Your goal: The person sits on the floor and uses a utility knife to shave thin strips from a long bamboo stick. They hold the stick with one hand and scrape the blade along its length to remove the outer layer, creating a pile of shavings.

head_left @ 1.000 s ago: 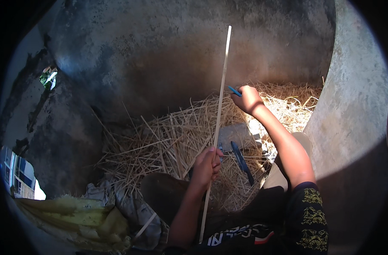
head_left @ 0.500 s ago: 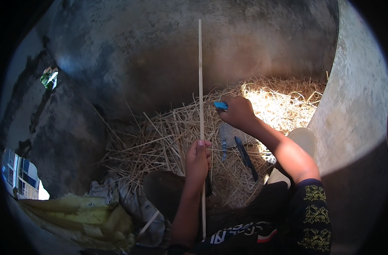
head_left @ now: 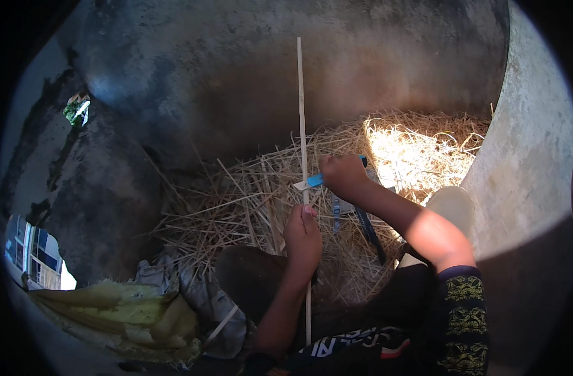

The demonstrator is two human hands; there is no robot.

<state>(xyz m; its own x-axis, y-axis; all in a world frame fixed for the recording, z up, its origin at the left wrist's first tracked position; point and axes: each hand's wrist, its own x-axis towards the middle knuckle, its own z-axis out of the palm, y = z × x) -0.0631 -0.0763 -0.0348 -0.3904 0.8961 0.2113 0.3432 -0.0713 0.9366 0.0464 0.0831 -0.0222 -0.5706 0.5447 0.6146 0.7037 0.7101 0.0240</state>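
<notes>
A long, thin, pale bamboo strip (head_left: 302,125) stands nearly upright in front of me, its lower end reaching down to my lap. My left hand (head_left: 303,235) is closed around its lower half, thumb pressed along the front. Just above that thumb, the blade of a blue utility knife (head_left: 315,180) lies across the strip and touches it. My right hand (head_left: 344,175) is wrapped around the knife's handle, whose far end sticks out beyond the knuckles. The fingers of the right hand are partly hidden behind its back.
Loose straw and shavings (head_left: 255,194) cover the floor. A long dark tool (head_left: 370,238) lies beside a small clear strap-like item (head_left: 336,216) below my right forearm. Yellowish cloth (head_left: 117,319) lies at lower left. A curved concrete wall (head_left: 224,75) surrounds me, with holes at left.
My right hand has moved down, bringing the knife's blade from beside the bamboo strip to rest against it. The left hand and the strip appear slightly further right.
</notes>
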